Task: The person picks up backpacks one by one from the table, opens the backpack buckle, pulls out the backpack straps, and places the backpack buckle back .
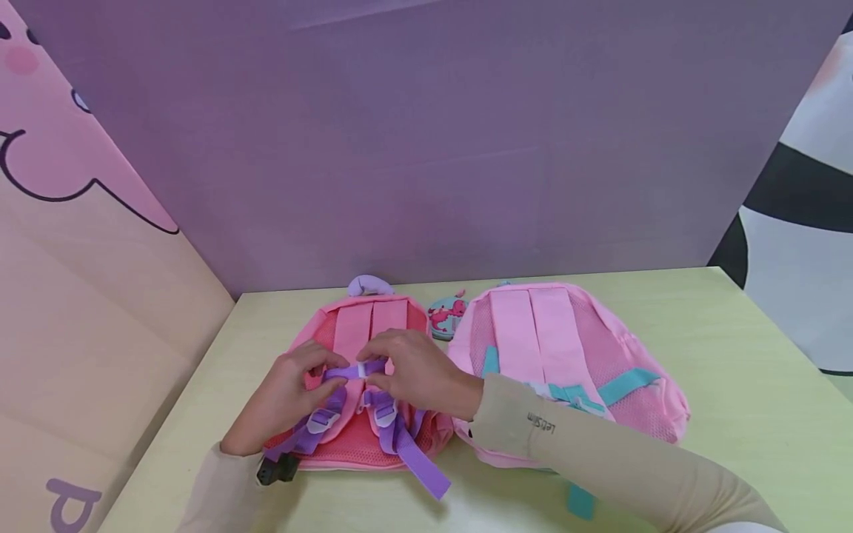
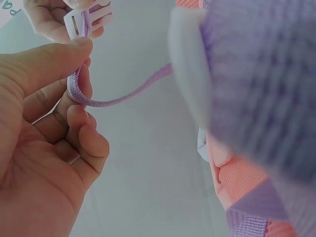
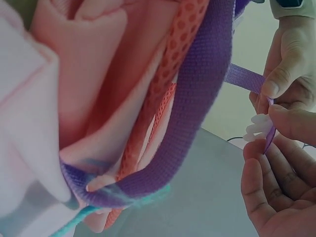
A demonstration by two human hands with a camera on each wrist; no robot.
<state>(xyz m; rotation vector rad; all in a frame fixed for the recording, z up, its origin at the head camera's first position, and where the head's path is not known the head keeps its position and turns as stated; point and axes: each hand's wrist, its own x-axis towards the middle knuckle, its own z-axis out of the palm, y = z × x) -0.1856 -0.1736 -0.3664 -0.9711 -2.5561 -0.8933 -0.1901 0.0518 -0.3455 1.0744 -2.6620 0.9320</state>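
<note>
A person has both hands together over the coral backpack point(image 1: 363, 437), which lies with its shoulder straps facing up on the pale table point(image 1: 706, 333). Between the two sets of fingertips runs a narrow purple strap point(image 1: 341, 372), and at its right-hand part sits a small white buckle point(image 1: 363, 369).

The left hand point(image 1: 286, 392) pinches the strap between thumb and forefinger; the strap lies right at those tips, and from below them a loop of it curves away toward the bag. The other left fingers are curled loosely beneath the thumb. The right hand point(image 1: 423, 374) pinches the buckle, with purple webbing passing through it, between thumb and fingertips. In the right wrist view the buckle's white prongs poke out past the fingertips, and the remaining right fingers are bent and slightly apart. The two hands are very near each other.

Below the hands, wider purple webbing point(image 1: 423, 466) trails from the backpack past its bottom edge onto the table. Just to the right is a pink backpack point(image 1: 533, 333) with teal straps point(image 1: 629, 386), and the right sleeve point(image 1: 593, 437) crosses in front of it. A small round pouch point(image 1: 446, 315) shows between the two bags, near their tops.
</note>
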